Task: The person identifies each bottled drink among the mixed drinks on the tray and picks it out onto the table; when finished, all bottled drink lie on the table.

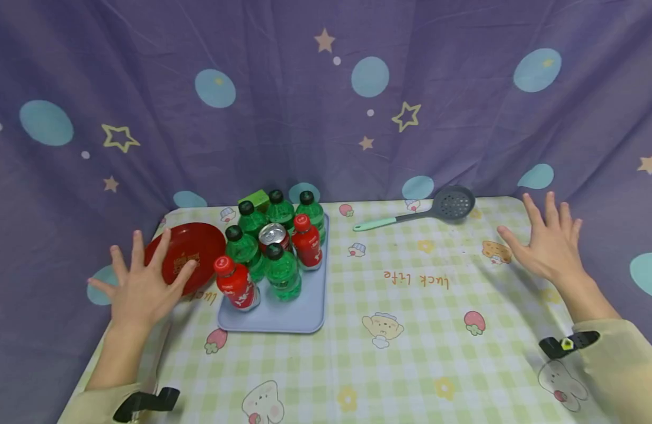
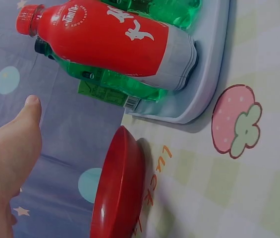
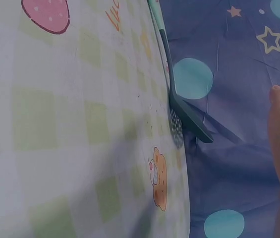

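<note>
My left hand (image 1: 145,288) hovers with fingers spread at the near side of a shiny red bowl (image 1: 198,238), overlapping it in the head view. In the left wrist view its thumb points toward the bowl (image 2: 122,188) and a red bottle (image 2: 115,39). Beside the bowl, a blue tray (image 1: 310,318) carries several green bottles (image 1: 282,274), two red bottles (image 1: 238,285) and a silver-topped can (image 1: 274,234). Over the right side of the table, my right hand (image 1: 553,244) is spread and holds nothing. Nearest to it lies a skimmer (image 1: 453,203) with a mint handle.
A green box (image 1: 257,199) shows behind the bottles at the tray's far end. Under the left forearm lies a slim pale object (image 1: 161,356), partly hidden. The checked tablecloth (image 1: 389,383) reaches back to a purple curtain (image 1: 304,118), which also hangs along both sides.
</note>
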Tool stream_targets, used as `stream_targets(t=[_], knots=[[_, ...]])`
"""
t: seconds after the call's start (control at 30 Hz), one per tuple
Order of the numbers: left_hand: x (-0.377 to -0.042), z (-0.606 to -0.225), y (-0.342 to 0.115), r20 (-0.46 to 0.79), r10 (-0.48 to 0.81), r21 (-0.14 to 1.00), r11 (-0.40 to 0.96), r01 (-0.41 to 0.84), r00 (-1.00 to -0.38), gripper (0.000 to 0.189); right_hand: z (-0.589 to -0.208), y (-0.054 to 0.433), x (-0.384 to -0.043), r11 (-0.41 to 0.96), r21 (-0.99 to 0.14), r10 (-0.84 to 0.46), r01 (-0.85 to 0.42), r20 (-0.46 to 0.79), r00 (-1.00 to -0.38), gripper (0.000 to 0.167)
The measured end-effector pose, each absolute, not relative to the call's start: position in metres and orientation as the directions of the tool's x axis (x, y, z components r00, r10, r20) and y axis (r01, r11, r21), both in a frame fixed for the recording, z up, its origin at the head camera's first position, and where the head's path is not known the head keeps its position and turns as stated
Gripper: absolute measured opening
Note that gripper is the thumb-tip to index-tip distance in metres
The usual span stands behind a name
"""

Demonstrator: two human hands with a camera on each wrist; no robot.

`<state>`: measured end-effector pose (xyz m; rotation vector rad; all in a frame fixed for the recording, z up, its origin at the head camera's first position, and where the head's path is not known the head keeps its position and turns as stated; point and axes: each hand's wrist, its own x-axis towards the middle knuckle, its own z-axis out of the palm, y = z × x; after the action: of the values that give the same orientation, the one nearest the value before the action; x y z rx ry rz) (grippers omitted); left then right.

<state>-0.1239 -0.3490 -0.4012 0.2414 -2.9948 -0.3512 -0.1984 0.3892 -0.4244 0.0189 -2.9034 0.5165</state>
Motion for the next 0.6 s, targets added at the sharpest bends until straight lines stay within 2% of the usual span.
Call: stream_targets(t=[0.2, 0.43, 0.6], knots=[[-0.122, -0.404, -0.345, 0.158, -0.171, 0.254, 0.959, -0.127, -0.973, 0.090, -0.419, 0.383, -0.202, 0.928, -0.364, 0.001, -0.076, 0.206, -0.978, 0.091], [-0.111, -0.403, -0.336, 0.248, -0.194, 0.489, 0.871, -0.050, -0.949, 0.075, -0.398, 0.348, -0.213, 0.869, -0.456, -0.057, -0.193, 0.295, -0.954, 0.086], [-0.102, -0.409, -0.327, 0.209, -0.226, 0.586, 0.808, -0.064, -0.951, 0.065, -0.382, 0.309, -0.216, 0.820, -0.496, -0.130, -0.287, 0.327, -0.936, 0.084]])
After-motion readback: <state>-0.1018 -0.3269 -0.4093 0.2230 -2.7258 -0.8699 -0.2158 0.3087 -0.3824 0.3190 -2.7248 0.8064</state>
